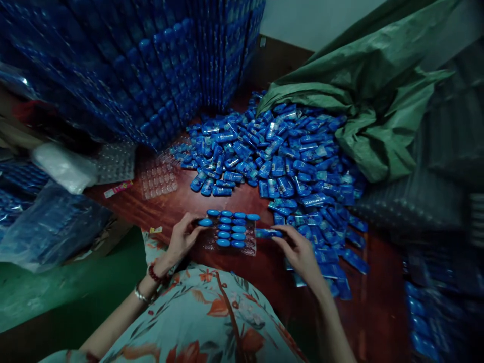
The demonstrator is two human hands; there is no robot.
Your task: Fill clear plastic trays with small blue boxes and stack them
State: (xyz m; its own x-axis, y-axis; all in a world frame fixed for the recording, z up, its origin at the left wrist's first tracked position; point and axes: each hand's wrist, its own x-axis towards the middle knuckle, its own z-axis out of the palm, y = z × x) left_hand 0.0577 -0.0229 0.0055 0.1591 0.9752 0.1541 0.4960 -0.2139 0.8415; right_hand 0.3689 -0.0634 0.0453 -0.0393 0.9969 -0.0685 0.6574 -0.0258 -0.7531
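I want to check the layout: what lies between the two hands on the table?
In the head view, a clear tray partly filled with blue tubes lies between the left hand and right hand.

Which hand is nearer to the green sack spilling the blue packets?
The right hand, holding a blue packet, is nearer to the green sack, which lies up and to its right. The left hand is across the clear tray.
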